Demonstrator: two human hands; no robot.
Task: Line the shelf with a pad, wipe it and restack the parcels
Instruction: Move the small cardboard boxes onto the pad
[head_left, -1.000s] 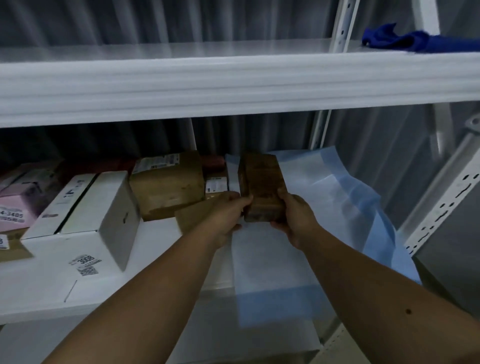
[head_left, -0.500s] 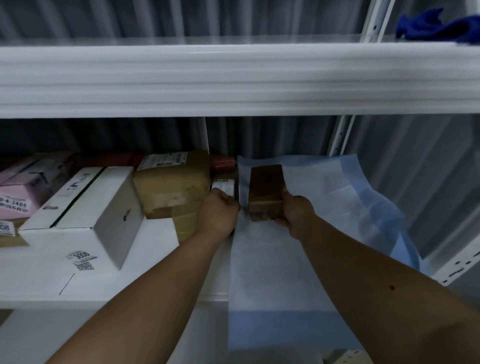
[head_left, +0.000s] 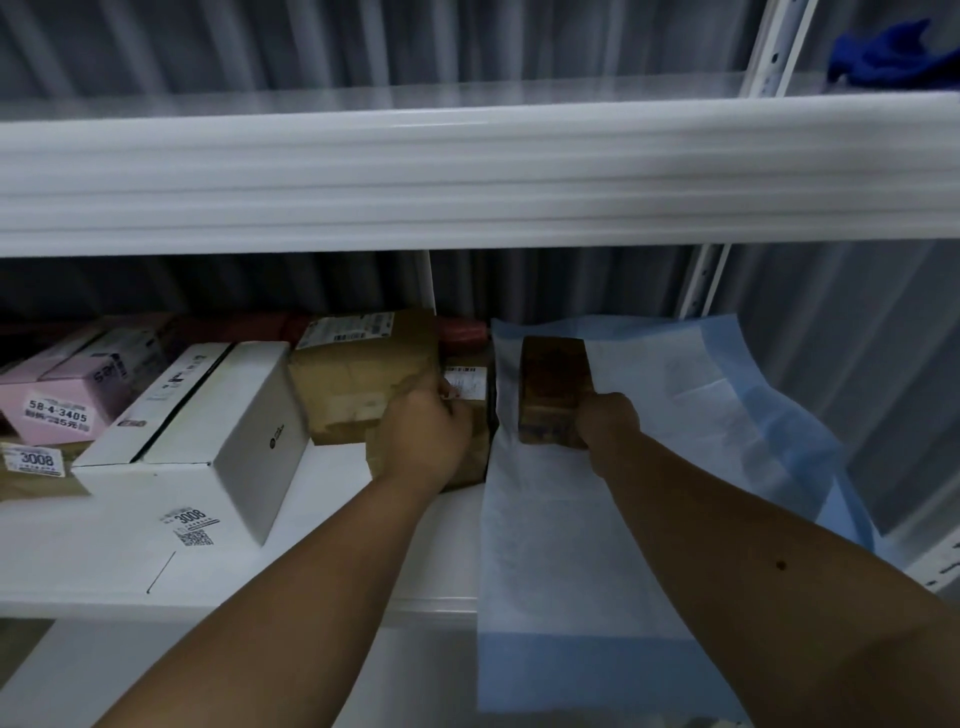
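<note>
A white pad with blue edges (head_left: 654, 467) lies on the right part of the white shelf (head_left: 332, 587) and hangs over its front edge. A small brown parcel (head_left: 550, 384) stands on the pad near the back left corner. My right hand (head_left: 605, 421) grips its near right end. My left hand (head_left: 423, 439) holds another brown parcel (head_left: 470, 400) with a white label, just left of the pad. Behind it sits a larger brown parcel (head_left: 358, 374).
White boxes (head_left: 208, 415) and a pink box (head_left: 62, 400) fill the shelf's left side. A red parcel (head_left: 462, 330) lies at the back. The upper shelf's beam (head_left: 467, 171) hangs close overhead, with a blue cloth (head_left: 888, 57) on it at the right. A metal upright (head_left: 701, 280) stands behind the pad.
Both hands carried the small brown parcel in and set it on the pad. My left hand let go and moved left onto the labelled brown parcel. My right hand stays on the small parcel.
</note>
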